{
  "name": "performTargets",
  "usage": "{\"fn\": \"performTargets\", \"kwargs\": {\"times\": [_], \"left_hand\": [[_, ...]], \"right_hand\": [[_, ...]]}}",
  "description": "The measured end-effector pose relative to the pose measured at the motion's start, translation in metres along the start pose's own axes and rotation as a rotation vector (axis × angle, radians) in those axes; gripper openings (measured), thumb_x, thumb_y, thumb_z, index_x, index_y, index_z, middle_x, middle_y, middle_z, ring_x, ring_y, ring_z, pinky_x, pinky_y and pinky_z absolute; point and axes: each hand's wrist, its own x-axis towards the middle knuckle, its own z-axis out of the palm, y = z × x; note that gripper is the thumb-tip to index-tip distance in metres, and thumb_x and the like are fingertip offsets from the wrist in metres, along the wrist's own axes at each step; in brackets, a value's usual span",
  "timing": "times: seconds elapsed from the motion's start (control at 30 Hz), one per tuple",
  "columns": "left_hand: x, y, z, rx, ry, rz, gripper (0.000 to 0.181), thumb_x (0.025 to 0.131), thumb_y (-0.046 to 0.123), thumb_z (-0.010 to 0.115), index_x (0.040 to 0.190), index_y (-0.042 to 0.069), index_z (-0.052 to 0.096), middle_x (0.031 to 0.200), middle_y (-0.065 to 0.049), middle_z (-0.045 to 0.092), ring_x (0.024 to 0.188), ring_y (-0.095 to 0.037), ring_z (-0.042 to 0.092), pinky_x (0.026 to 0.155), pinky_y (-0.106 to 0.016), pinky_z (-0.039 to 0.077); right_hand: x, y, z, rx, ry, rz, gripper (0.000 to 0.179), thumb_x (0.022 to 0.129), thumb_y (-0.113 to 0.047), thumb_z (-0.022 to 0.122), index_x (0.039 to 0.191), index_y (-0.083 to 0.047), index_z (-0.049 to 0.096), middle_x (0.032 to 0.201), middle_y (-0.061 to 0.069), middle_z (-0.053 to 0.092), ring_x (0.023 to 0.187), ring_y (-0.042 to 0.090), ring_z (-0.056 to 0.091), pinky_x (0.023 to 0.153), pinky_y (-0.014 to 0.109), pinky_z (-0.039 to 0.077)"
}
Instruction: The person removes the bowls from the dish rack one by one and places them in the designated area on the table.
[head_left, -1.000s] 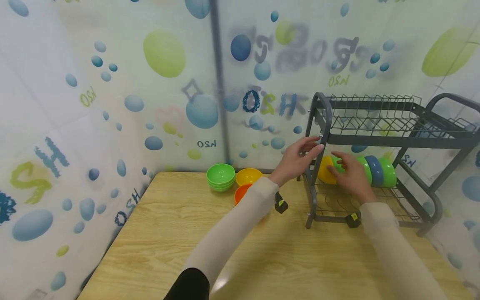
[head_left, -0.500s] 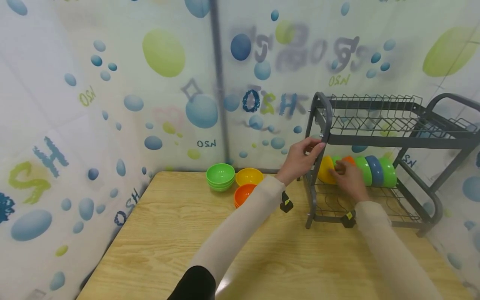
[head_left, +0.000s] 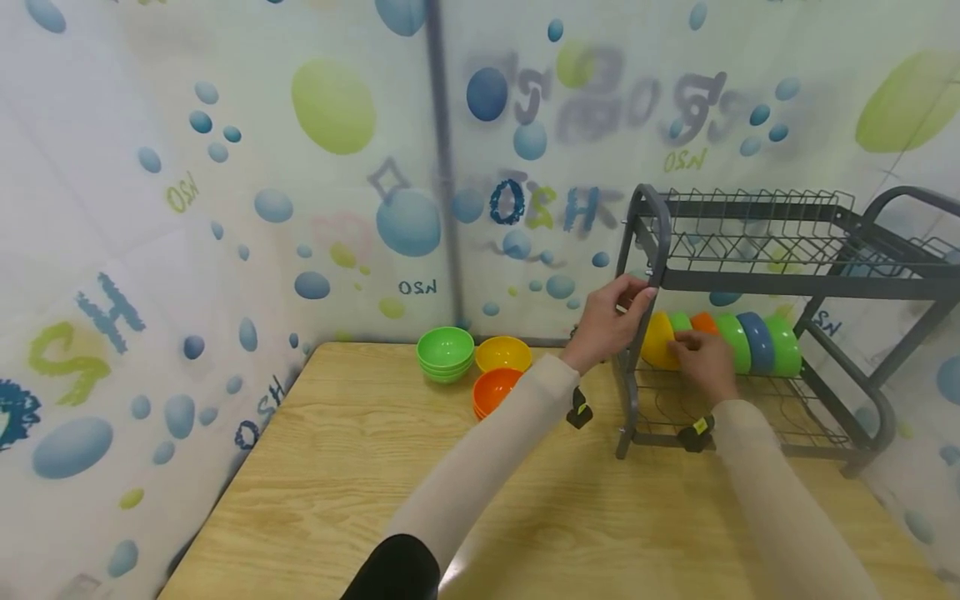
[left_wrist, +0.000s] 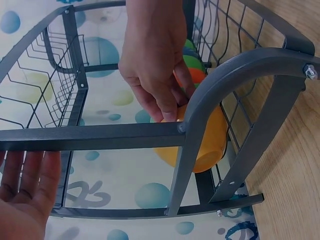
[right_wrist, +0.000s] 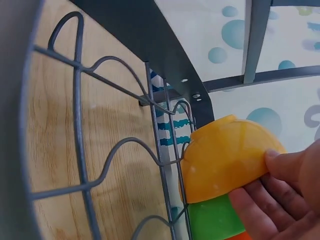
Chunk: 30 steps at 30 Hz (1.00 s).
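Note:
In the head view my right hand [head_left: 707, 365] is inside the lower tier of a grey dish rack [head_left: 787, 285]. It pinches the rim of a yellow bowl [head_left: 657, 342], thumb outside and fingers on the inner side, as the right wrist view shows [right_wrist: 227, 160]. Behind that bowl stand a green bowl [right_wrist: 212, 217], an orange one [head_left: 703, 322] and more green and blue bowls [head_left: 757, 342], all on edge in a row. My left hand [head_left: 606, 325] holds the rack's left side at the upper tier; its fingers [left_wrist: 31, 175] reach behind the bar.
On the wooden table [head_left: 337, 467], left of the rack, stand stacked green bowls [head_left: 446, 354], a yellow bowl [head_left: 504, 354] and orange bowls [head_left: 495, 392]. The rack's upper wire tier [head_left: 757, 242] overhangs the right hand. A patterned curtain [head_left: 360, 250] stands behind.
My right hand's fingers have closed onto the yellow bowl's rim, uncovering the orange bowl behind. My left hand has shifted slightly right and taken hold of the rack's side.

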Motion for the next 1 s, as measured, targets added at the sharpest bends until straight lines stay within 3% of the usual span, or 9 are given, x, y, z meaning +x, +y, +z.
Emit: {"fn": "performTargets", "kwargs": {"times": [0.1, 0.23, 0.37, 0.5, 0.6, 0.73, 0.87, 1.0], "left_hand": [[-0.001, -0.001, 0.000, -0.001, 0.002, -0.005, 0.029, 0.109, 0.032, 0.050, 0.122, 0.010, 0.066, 0.104, -0.006, 0.072, 0.083, -0.003, 0.061, 0.071, -0.013, 0.052], [-0.003, -0.001, 0.000, -0.003, 0.000, -0.013, 0.029, 0.110, 0.031, 0.050, 0.123, 0.011, 0.065, 0.102, -0.006, 0.072, 0.082, -0.003, 0.061, 0.069, -0.013, 0.051], [-0.004, -0.001, -0.001, 0.003, 0.001, -0.004, 0.029, 0.110, 0.030, 0.050, 0.123, 0.010, 0.065, 0.103, -0.007, 0.072, 0.082, -0.003, 0.061, 0.071, -0.012, 0.052], [-0.003, -0.001, -0.001, 0.002, -0.009, 0.007, 0.029, 0.110, 0.031, 0.049, 0.123, 0.010, 0.064, 0.104, -0.007, 0.072, 0.081, -0.004, 0.062, 0.071, -0.013, 0.053], [-0.002, -0.001, 0.000, -0.003, -0.017, 0.007, 0.028, 0.110, 0.031, 0.049, 0.123, 0.010, 0.064, 0.105, -0.007, 0.072, 0.081, -0.005, 0.062, 0.071, -0.013, 0.053], [-0.002, -0.001, 0.001, 0.008, -0.019, 0.009, 0.028, 0.110, 0.031, 0.049, 0.123, 0.010, 0.063, 0.106, -0.007, 0.073, 0.081, -0.004, 0.062, 0.072, -0.013, 0.053], [-0.001, -0.002, 0.002, 0.017, -0.017, 0.016, 0.029, 0.110, 0.032, 0.048, 0.123, 0.011, 0.064, 0.107, -0.006, 0.072, 0.082, -0.002, 0.061, 0.074, -0.012, 0.053], [-0.002, -0.002, 0.001, 0.023, -0.010, 0.013, 0.030, 0.110, 0.033, 0.047, 0.124, 0.012, 0.064, 0.107, -0.005, 0.072, 0.083, -0.002, 0.061, 0.076, -0.012, 0.052]], "right_hand": [[0.001, 0.000, 0.000, 0.020, -0.021, 0.047, 0.044, 0.107, -0.027, 0.054, 0.137, 0.006, 0.060, 0.131, 0.029, 0.065, 0.110, 0.038, 0.063, 0.083, 0.035, 0.055], [0.001, 0.001, 0.001, 0.083, -0.044, 0.099, 0.046, 0.107, -0.028, 0.053, 0.140, 0.004, 0.058, 0.135, 0.028, 0.063, 0.110, 0.034, 0.062, 0.077, 0.021, 0.051], [-0.001, 0.005, 0.001, 0.191, -0.060, 0.123, 0.049, 0.107, -0.029, 0.053, 0.143, 0.005, 0.054, 0.138, 0.029, 0.061, 0.097, 0.016, 0.066, 0.070, 0.011, 0.052], [-0.001, 0.012, 0.000, 0.327, -0.084, 0.137, 0.055, 0.108, -0.030, 0.052, 0.148, 0.007, 0.047, 0.144, 0.031, 0.055, 0.081, -0.004, 0.064, 0.075, 0.014, 0.057], [0.000, 0.018, -0.001, 0.402, -0.107, 0.141, 0.059, 0.108, -0.032, 0.052, 0.151, 0.007, 0.042, 0.146, 0.029, 0.052, 0.079, -0.008, 0.065, 0.079, 0.016, 0.059], [-0.002, 0.019, -0.005, 0.485, -0.135, 0.160, 0.063, 0.107, -0.033, 0.054, 0.152, 0.007, 0.038, 0.132, 0.011, 0.059, 0.083, -0.009, 0.066, 0.082, 0.016, 0.058], [-0.007, 0.016, -0.010, 0.626, -0.151, 0.199, 0.064, 0.105, -0.029, 0.060, 0.153, 0.007, 0.038, 0.111, -0.013, 0.057, 0.085, -0.007, 0.067, 0.082, 0.017, 0.059], [-0.011, 0.013, -0.014, 0.747, -0.153, 0.209, 0.065, 0.101, -0.027, 0.066, 0.151, 0.005, 0.041, 0.107, -0.016, 0.057, 0.087, -0.005, 0.068, 0.083, 0.019, 0.059]]}}
